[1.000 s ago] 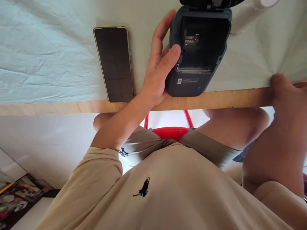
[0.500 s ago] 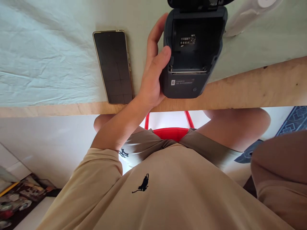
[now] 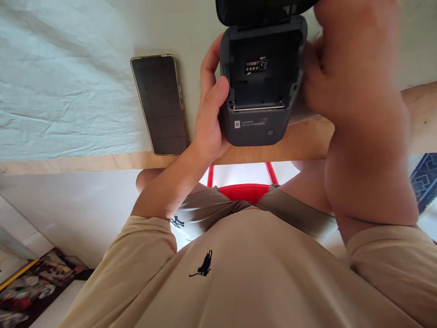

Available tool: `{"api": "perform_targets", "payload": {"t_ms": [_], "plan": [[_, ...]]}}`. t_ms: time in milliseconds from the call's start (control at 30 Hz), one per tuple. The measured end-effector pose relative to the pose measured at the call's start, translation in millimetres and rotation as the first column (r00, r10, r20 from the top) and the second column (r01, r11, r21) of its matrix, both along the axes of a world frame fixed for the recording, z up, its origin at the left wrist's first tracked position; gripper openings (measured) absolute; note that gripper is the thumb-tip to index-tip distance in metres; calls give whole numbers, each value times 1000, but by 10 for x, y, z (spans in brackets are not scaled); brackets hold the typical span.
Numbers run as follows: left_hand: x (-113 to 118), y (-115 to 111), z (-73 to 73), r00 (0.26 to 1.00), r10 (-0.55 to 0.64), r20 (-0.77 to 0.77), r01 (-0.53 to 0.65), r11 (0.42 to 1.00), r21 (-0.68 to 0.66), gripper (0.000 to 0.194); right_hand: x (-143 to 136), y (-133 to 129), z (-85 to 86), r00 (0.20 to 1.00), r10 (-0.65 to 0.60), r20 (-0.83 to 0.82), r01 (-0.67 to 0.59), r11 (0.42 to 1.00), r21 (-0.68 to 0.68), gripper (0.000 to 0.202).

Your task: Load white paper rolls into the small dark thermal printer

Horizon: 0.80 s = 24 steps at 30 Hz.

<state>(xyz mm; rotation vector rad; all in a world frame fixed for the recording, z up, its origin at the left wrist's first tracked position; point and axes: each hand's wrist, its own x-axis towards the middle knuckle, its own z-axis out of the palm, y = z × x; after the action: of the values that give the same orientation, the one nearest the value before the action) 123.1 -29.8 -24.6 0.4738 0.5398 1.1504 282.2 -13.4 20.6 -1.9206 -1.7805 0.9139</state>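
Note:
A dark portable label printer (image 3: 252, 125) is tilted toward me over the table's front edge. Its black lid (image 3: 262, 11) stands raised, partly cut off at the top, and the paper bay (image 3: 262, 84) inside is exposed with a small printed sticker. My left hand (image 3: 211, 107) is closed round the printer's left side, thumb on the front edge. Close by the printer's right side is my right hand (image 3: 336, 59), smeared by motion. Its fingers are mostly hidden, and I cannot tell whether they touch the printer or lid.
A smartphone (image 3: 160, 105) with a dark screen lies left of the printer, near the table's wooden edge (image 3: 102, 161). Pale green cloth (image 3: 61, 91) covers the tabletop, wrinkled at the left. A red stool (image 3: 244, 193) is beneath me.
My right arm has swung up from the lower right to beside the printer, now covering the white object there. In the picture, the printer has shifted slightly left and down with my left hand.

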Motion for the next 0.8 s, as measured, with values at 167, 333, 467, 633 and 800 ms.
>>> {"api": "perform_targets", "payload": {"t_ms": [167,333,467,633,800], "plan": [[16,2,-17,999,-4,47,4,1000,8,25,49,-35,-136,954,168,249,-215,961,173,42],[23,2,0,999,31,-21,-31,999,19,23,-27,20,-222,920,103,379,-152,983,104,39],[-7,7,19,1000,28,-4,-28,1000,-1,22,-77,50,-220,890,125,438,-140,990,4,41],[-77,19,-2,998,18,52,-17,1000,-16,24,-89,27,-137,878,184,443,-169,983,-73,49],[-126,29,-14,1000,9,-3,-9,1000,-18,25,-104,0,-136,879,122,461,-109,992,-56,49]]}}
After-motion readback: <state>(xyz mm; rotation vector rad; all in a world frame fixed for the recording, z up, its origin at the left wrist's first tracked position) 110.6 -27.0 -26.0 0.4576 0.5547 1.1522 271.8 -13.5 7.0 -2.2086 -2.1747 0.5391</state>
